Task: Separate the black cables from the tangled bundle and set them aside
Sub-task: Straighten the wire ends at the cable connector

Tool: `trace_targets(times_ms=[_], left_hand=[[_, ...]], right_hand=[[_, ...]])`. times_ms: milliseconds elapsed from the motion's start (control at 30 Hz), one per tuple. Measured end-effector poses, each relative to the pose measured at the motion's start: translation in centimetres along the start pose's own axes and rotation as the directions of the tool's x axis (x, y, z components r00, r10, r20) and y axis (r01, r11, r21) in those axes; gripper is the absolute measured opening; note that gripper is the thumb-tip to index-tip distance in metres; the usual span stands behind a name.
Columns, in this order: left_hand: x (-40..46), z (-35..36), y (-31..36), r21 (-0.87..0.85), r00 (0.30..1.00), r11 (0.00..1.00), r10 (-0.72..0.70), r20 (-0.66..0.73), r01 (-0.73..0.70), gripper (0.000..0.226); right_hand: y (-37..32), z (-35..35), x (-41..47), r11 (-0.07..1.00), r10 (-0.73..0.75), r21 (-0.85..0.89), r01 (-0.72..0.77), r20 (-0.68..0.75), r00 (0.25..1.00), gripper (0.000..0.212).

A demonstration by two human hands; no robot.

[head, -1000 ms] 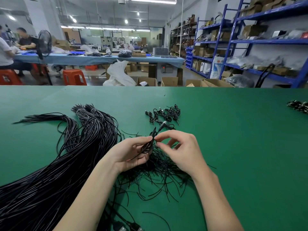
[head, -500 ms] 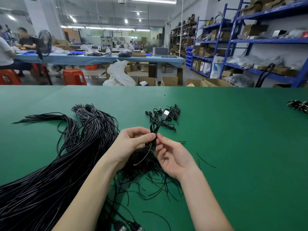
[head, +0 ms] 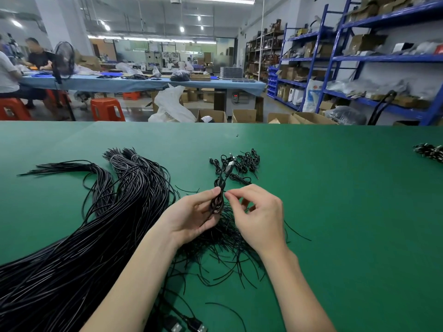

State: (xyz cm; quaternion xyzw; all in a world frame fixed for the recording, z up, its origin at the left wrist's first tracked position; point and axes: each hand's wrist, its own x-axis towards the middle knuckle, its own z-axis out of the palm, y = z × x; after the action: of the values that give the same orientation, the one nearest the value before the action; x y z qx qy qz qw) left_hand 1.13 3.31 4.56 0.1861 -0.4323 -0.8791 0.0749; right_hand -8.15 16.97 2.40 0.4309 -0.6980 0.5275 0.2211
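Coiled black cable [head: 217, 202] with a plug end [head: 230, 167] poking up and away, held just above the worktop [head: 335, 188]. Gripped at the coil by the left hand [head: 194, 216], fingers curled round it. Right hand [head: 257, 212] pinched at the strand beside the coil, probably on a thin tie, though too small to confirm. Loose thin strands [head: 227, 250] scattered beneath both hands; small pile of finished cables [head: 237, 164] just beyond; big bundle [head: 72, 248] lying well to the left. Risk from here: coil springing open if the left grip slackens, or stray strands snagging and getting dragged along when setting it aside.
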Motion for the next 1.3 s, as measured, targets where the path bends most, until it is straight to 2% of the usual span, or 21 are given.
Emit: trace_targets(times_ms=[67,100,133,167,233,267,333,400,533,600,700,833,900,967,1067,1167,1233,1300], left_hand=[[0.1,-0.4,0.0,0.172,0.989,0.974,0.151,0.001,-0.149,0.024],[0.1,-0.6,0.0,0.228,0.973,0.947,0.232,0.01,-0.228,0.024],[-0.1,-0.7,0.1,0.268,0.954,0.917,0.301,0.021,-0.295,0.023],[-0.1,-0.8,0.1,0.313,0.934,0.883,0.357,0.033,-0.349,0.022],[-0.3,-0.8,0.1,0.426,0.901,0.806,0.431,0.056,-0.412,0.021],[-0.3,-0.6,0.1,0.462,0.894,0.781,0.443,0.067,-0.421,0.021],[-0.3,-0.3,0.1,0.439,0.908,0.802,0.408,0.089,-0.404,0.024],[-0.3,-0.2,0.1,0.328,0.93,0.87,0.351,0.113,-0.368,0.027],[-0.2,0.0,-0.4,0.214,0.945,0.922,0.302,0.125,-0.323,0.025],[0.0,0.0,-0.8,0.18,0.952,0.936,0.284,0.113,-0.301,0.019],[0.2,-0.1,-1.1,0.162,0.958,0.945,0.275,0.08,-0.284,0.01],[0.5,0.0,-1.3,0.174,0.948,0.932,0.307,0.081,-0.317,0.018],[0.5,-0.1,-1.3,0.19,0.948,0.929,0.311,0.064,-0.318,0.015],[0.5,-0.1,-1.5,0.219,0.944,0.92,0.33,0.007,-0.324,0.022],[0.9,-0.1,-2.0,0.373,0.901,0.857,0.421,-0.105,-0.357,0.024],[1.4,0.0,-2.7,0.373,0.868,0.847,0.465,-0.176,-0.378,0.009],[1.5,-0.2,-2.9,0.325,0.872,0.866,0.453,-0.184,-0.381,0.009],[1.5,-0.5,-3.0,0.317,0.878,0.872,0.442,-0.182,-0.373,0.01]], right_hand=[[-0.6,0.4,0.3,0.957,0.238,0.152,-0.246,0.07,0.969,0.012],[-0.9,0.3,0.6,0.861,0.395,0.277,-0.427,0.167,0.903,0.014],[-1.2,0.1,1.0,0.693,0.523,0.394,-0.603,0.301,0.797,0.013],[-1.4,-0.2,1.3,0.484,0.591,0.467,-0.74,0.45,0.67,0.011],[-1.3,-0.9,1.6,0.117,0.585,0.478,-0.871,0.675,0.449,0.007],[-1.2,-1.2,1.6,0.026,0.553,0.462,-0.886,0.732,0.398,0.006],[-0.8,-1.8,1.5,0.038,0.511,0.439,-0.898,0.763,0.395,0.007],[-0.4,-2.1,1.5,0.037,0.487,0.421,-0.906,0.784,0.385,0.014],[0.1,-1.7,0.7,-0.205,0.44,0.415,-0.886,0.848,0.295,0.015],[0.0,-1.1,0.3,-0.275,0.444,0.421,-0.864,0.853,0.274,0.016],[0.1,-0.7,0.3,-0.22,0.49,0.442,-0.869,0.821,0.293,0.012],[0.2,-0.8,0.6,-0.183,0.481,0.46,-0.869,0.813,0.329,0.008],[0.3,-0.9,0.7,-0.116,0.498,0.456,-0.882,0.795,0.346,0.008],[0.4,-0.9,0.7,0.057,0.551,0.447,-0.893,0.731,0.402,0.012],[0.5,-0.5,0.5,0.39,0.653,0.422,-0.819,0.5,0.569,0.012],[0.4,0.3,0.3,0.657,0.567,0.357,-0.664,0.347,0.747,0.012],[0.3,0.9,0.0,0.769,0.506,0.251,-0.588,0.323,0.8,0.021],[0.3,1.4,-0.3,0.806,0.484,0.204,-0.556,0.313,0.817,0.025]])
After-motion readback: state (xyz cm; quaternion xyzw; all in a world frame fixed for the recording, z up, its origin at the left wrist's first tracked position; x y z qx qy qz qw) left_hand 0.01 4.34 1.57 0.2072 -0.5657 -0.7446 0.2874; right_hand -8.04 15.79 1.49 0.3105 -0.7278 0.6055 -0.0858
